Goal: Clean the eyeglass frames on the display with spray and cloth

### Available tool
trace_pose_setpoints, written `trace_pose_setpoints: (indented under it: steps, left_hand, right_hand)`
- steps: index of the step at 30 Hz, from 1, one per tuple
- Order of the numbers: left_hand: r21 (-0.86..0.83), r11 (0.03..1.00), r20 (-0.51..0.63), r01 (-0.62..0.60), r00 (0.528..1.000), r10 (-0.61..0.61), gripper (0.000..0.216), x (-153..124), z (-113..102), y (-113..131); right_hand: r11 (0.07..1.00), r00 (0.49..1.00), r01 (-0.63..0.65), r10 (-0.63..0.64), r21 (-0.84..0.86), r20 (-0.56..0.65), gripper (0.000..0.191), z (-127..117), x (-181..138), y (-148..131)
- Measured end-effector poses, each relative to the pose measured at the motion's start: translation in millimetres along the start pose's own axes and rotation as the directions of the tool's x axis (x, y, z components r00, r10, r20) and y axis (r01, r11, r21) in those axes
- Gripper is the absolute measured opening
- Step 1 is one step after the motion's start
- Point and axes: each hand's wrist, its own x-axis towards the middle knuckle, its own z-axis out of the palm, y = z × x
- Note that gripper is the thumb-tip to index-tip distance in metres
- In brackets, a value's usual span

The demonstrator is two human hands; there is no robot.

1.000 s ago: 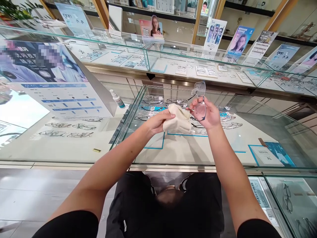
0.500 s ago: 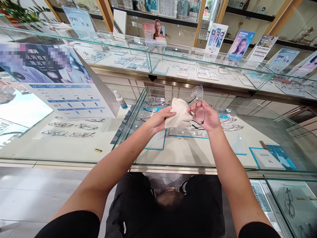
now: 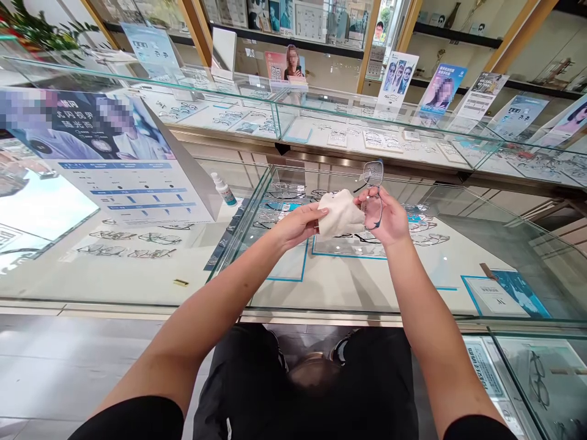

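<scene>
My left hand (image 3: 298, 226) is closed on a cream cleaning cloth (image 3: 339, 212), thumb on top, the cloth spreading to the right toward my other hand. In my right hand (image 3: 389, 217) is a pair of glasses (image 3: 373, 173) with a dark blue frame, held upright on end, one lens above the other. Droplets or smears show on the upper lens. The lower lens sits in front of my right palm, and the cloth's right edge reaches it; whether they touch I cannot tell. Both hands are above the glass display case.
A white spray bottle (image 3: 223, 189) stands on the counter beside a large tent-shaped poster (image 3: 132, 189). Several glasses frames (image 3: 426, 239) lie inside the glass case below my hands. A second glass showcase (image 3: 339, 146) with upright cards runs along the back.
The cloth has spread to the right, toward the lower lens. The glasses have shifted slightly right and turned a little. Both hands keep their holds.
</scene>
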Motion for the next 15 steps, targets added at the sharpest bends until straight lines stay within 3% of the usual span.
trace_pose_setpoints:
  steps: [4, 10, 15]
  left_hand:
    - [0.003, 1.0, -0.021, -0.03, 0.999, 0.03, 0.057, 1, 2, -1]
    - [0.011, 0.979, -0.091, -0.205, 0.975, 0.205, 0.045, -3, 7, 4]
    - [0.012, 0.97, -0.129, -0.244, 0.961, 0.243, 0.046, -6, 8, 10]
  right_hand:
    - [1.0, 1.0, 0.007, -0.007, -0.005, 0.0, 0.02, 0, 0, -1]
    - [0.999, 0.999, -0.033, 0.034, -0.042, 0.019, 0.022, 1, 0, 0]
    - [0.997, 0.998, -0.046, 0.048, -0.056, 0.043, 0.022, 4, -1, 0]
